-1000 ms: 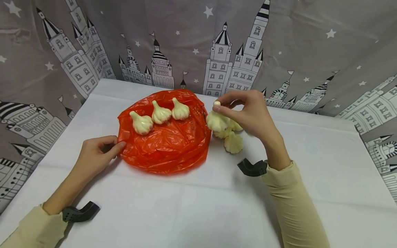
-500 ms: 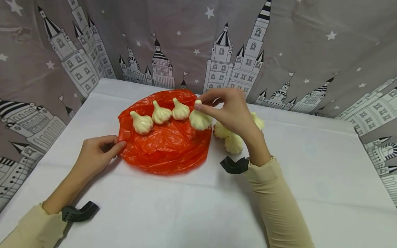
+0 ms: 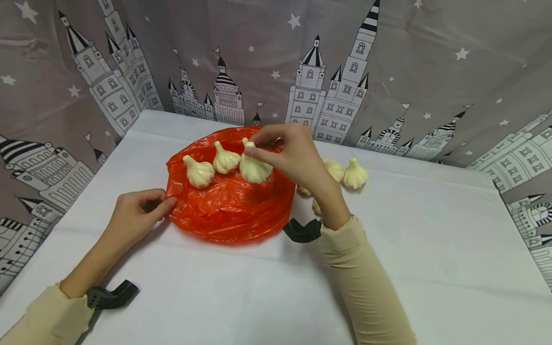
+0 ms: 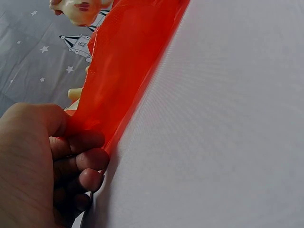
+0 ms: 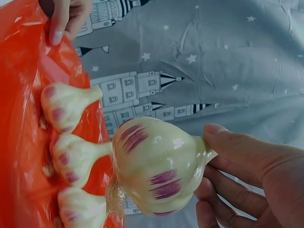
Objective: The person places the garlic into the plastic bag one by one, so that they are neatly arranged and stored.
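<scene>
A red plastic bag (image 3: 215, 211) lies spread on the table with its mouth up. My left hand (image 3: 140, 213) pinches the bag's left edge between thumb and fingers; the left wrist view shows the film (image 4: 123, 71) caught there. Over the bag, my right hand (image 3: 295, 155) holds a garlic bulb (image 3: 255, 167) by its stem. Purple streaks and root hairs show on that bulb in the right wrist view. Two garlic bulbs, one at the left (image 3: 199, 172) and one beside it (image 3: 226, 158), rest in the bag. A third is mostly hidden behind the held bulb.
Right of the bag, several more garlic bulbs lie on the white table (image 3: 431, 230), one of them (image 3: 355, 175) farthest right and others partly behind my right wrist. A grey castle-print cloth (image 3: 258, 28) hangs behind the table. Black camera mounts sit on both wrists.
My right hand has carried the garlic bulb leftward, from beside the loose bulbs to over the bag. The left hand has kept its hold on the bag's edge.
</scene>
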A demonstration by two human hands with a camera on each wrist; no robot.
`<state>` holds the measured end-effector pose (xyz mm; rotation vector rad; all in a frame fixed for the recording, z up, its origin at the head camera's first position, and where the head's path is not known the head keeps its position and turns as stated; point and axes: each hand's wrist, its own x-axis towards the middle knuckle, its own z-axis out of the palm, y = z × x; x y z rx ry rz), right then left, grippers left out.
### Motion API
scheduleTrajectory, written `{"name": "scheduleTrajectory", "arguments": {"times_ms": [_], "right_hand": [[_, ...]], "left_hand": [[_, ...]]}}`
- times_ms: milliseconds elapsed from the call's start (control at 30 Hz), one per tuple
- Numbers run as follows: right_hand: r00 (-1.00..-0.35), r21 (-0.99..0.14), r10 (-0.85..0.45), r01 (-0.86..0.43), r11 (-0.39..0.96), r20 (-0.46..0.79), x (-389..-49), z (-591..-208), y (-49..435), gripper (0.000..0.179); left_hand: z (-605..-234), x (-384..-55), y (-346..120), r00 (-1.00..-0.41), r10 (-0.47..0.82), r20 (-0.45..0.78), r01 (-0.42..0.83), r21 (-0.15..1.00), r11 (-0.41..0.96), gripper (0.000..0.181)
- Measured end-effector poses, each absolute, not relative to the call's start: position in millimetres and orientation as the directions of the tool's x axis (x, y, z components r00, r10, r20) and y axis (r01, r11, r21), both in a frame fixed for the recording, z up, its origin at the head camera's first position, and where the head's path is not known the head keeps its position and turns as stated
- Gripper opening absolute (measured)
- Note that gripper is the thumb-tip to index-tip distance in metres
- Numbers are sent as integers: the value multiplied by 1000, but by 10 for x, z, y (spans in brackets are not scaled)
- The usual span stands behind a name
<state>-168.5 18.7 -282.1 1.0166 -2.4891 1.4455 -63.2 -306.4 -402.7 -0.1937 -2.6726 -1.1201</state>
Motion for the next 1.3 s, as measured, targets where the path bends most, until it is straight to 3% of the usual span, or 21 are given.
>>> {"name": "scheduleTrajectory", "arguments": {"times_ms": [467, 1300], "right_hand": [[-757, -765, -547, -574, 293, 359, -1657, -2843, -275, 14], [-701, -683, -684, -601, 416, 200, -1530, -3147, -822, 19]], "left_hand": [[-4005, -630, -3086, -964, 28, 263, 207, 686, 698, 14], [-4016, -646, -3090, -959, 34, 281, 229, 699, 677, 11]]}}
